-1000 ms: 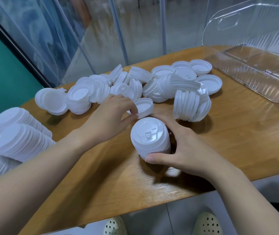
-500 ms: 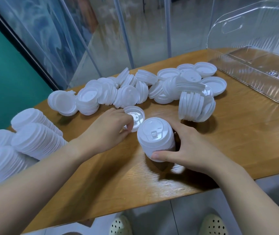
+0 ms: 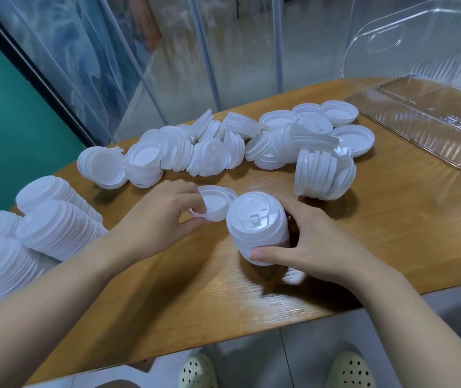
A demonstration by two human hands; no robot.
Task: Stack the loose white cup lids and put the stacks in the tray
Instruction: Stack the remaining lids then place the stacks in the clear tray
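Here the left hand (image 3: 165,217) pinches a single lid (image 3: 215,203); the right hand (image 3: 316,247) clasps a lid stack (image 3: 254,228).

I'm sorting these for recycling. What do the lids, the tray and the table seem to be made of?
Lids: thin moulded plastic, opaque white, slightly satin, with crisp ridged rims and a formed sip tab.
Tray: clear rigid plastic, glossy, see-through with ribbed walls and glints.
Table: wood or wood-look laminate; visible grain and a smooth sheen, so I cannot tell which.
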